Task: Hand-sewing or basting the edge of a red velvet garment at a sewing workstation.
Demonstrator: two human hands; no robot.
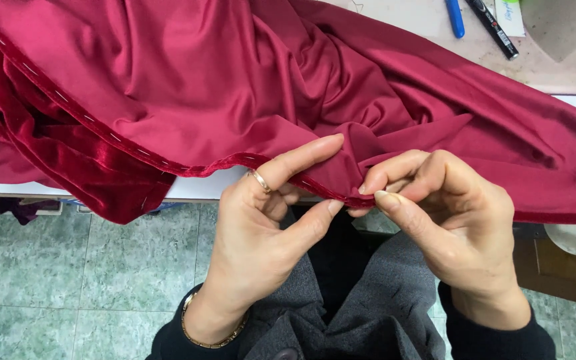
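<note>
Cloth point(288, 80) drapes over table point(435, 27) edge, filling frame top; my left hand point(261, 233) and right hand point(448, 220) pinch its hem at center; pens point(481, 17) upper right.

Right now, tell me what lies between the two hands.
In the head view, only the folded hem of the red fabric runs from the left hand to the right hand; both pinch it.

Crimson velvet cloth point(248, 73) w/ white basting stitches point(68, 103); blue pen point(455, 17), black marker point(495, 27), green-grey floor tiles point(68, 280).
</note>
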